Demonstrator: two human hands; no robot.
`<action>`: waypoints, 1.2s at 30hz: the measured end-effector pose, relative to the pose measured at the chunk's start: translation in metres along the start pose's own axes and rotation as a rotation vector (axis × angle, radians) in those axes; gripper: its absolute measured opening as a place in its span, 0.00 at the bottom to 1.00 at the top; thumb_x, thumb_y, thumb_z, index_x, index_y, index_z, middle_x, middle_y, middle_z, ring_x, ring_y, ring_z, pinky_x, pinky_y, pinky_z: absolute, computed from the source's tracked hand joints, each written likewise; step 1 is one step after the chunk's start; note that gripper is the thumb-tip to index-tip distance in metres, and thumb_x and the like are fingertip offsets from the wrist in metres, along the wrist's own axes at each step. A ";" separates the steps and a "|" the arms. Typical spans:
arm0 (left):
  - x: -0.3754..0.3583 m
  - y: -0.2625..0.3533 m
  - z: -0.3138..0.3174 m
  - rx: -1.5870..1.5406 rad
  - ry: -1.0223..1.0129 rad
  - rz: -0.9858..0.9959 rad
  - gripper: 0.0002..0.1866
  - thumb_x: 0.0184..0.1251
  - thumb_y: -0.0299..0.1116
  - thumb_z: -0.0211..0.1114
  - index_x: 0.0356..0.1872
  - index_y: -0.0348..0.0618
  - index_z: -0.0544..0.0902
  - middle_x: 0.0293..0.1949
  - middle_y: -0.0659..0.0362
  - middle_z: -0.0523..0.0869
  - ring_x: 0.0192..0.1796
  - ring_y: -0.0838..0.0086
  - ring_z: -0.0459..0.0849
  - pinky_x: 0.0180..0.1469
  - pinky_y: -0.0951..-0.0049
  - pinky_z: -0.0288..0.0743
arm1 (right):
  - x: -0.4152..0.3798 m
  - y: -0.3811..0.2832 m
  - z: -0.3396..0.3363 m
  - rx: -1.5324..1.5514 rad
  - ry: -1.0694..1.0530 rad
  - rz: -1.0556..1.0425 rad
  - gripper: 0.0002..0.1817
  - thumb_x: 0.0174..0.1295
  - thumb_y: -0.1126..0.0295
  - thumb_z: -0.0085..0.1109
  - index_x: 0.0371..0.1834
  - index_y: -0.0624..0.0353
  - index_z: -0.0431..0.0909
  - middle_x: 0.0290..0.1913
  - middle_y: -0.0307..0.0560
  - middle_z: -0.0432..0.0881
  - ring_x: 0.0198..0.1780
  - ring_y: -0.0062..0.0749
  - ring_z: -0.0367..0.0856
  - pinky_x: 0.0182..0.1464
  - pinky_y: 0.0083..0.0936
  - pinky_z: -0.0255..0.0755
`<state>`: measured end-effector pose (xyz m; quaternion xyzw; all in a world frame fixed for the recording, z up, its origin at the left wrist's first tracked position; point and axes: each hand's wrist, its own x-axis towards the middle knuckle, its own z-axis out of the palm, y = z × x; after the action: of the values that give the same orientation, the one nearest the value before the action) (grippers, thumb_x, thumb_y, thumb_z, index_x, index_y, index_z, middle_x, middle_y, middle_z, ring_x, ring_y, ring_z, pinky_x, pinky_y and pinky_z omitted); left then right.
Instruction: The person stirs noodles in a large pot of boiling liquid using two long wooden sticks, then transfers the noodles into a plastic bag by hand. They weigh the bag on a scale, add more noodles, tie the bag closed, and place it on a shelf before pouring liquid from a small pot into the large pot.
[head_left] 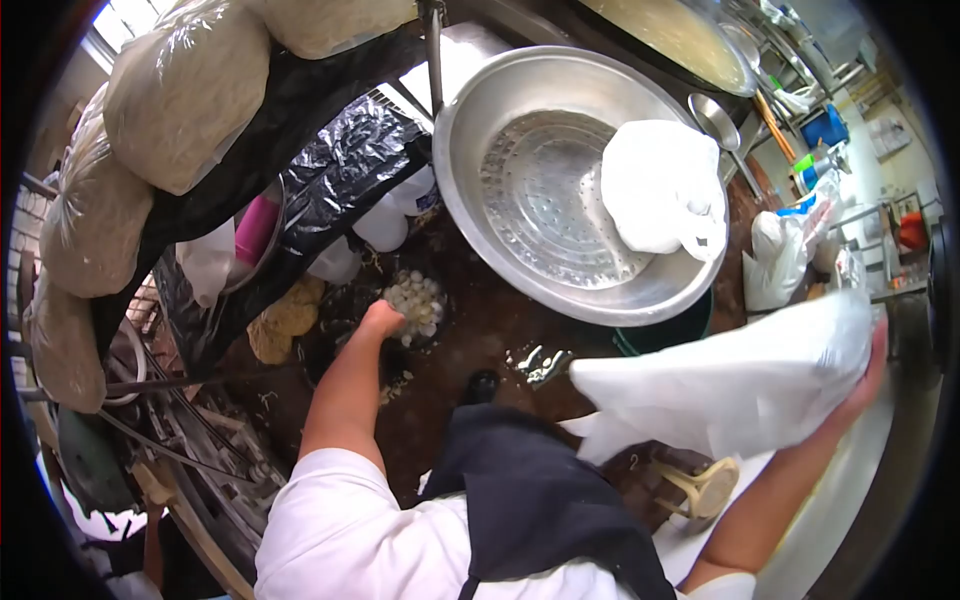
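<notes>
My right hand (pixel 876 360) is raised at the right side and grips a white plastic bag (pixel 730 380), which hangs out loosely toward the middle. My left hand (pixel 383 320) reaches low and forward, against a pile of pale roundish pieces (pixel 417 305) in what looks like a dark container on the floor. Its fingers are turned away, so what they do is hidden. A large metal basin (pixel 530 180) with a perforated bottom stands ahead of me. Inside it, on the right, lies a knotted, full white plastic bag (pixel 650 185).
Filled clear bags (pixel 190 95) sit on a rack at left, above black plastic sheeting (pixel 350 160). A pot of pale liquid (pixel 670 40) and a ladle (pixel 715 120) are beyond the basin. A beige stool (pixel 705 487) stands beneath my right arm. The dark floor (pixel 480 320) looks wet.
</notes>
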<state>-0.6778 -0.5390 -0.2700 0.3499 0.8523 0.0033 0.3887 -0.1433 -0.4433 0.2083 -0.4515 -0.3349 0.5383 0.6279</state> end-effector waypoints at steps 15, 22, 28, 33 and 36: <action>-0.197 0.152 0.031 -0.634 -0.837 0.604 0.28 0.64 0.35 0.69 0.63 0.37 0.72 0.61 0.51 0.77 0.62 0.69 0.76 0.62 0.67 0.71 | 0.145 0.204 0.015 -0.500 0.124 0.071 0.10 0.64 0.65 0.59 0.37 0.62 0.82 0.33 0.41 0.83 0.31 0.25 0.81 0.28 0.24 0.73; -0.254 0.338 -0.016 -0.570 -0.944 1.036 0.28 0.65 0.36 0.68 0.64 0.38 0.71 0.58 0.56 0.78 0.57 0.74 0.75 0.59 0.71 0.72 | 0.109 0.177 -0.065 -1.081 -0.174 0.153 0.27 0.62 0.46 0.60 0.39 0.64 0.82 0.29 0.47 0.84 0.29 0.28 0.82 0.36 0.25 0.75; -0.289 0.444 0.086 -0.430 -1.090 1.022 0.21 0.68 0.30 0.64 0.61 0.37 0.73 0.53 0.60 0.80 0.54 0.79 0.78 0.60 0.74 0.72 | 0.066 0.112 -0.279 -0.676 0.077 0.204 0.15 0.64 0.59 0.62 0.42 0.61 0.80 0.32 0.39 0.82 0.30 0.17 0.76 0.31 0.16 0.70; -0.350 0.519 0.206 -0.160 -1.083 1.072 0.23 0.68 0.35 0.65 0.61 0.38 0.74 0.53 0.56 0.82 0.54 0.75 0.80 0.58 0.72 0.74 | 0.003 0.105 -0.482 -0.446 0.539 0.580 0.18 0.66 0.55 0.57 0.51 0.54 0.73 0.36 0.44 0.84 0.31 0.24 0.82 0.28 0.20 0.74; -0.400 0.576 0.228 0.005 -1.047 1.197 0.26 0.67 0.42 0.64 0.61 0.39 0.74 0.52 0.54 0.83 0.53 0.70 0.82 0.56 0.71 0.74 | 0.007 0.087 -0.540 -0.313 0.499 0.668 0.19 0.65 0.55 0.59 0.52 0.56 0.74 0.37 0.43 0.84 0.33 0.25 0.82 0.32 0.20 0.74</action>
<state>-0.0032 -0.4042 -0.0049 0.7055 0.2260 0.0451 0.6701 0.3154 -0.5466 -0.0717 -0.7405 -0.0862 0.5291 0.4053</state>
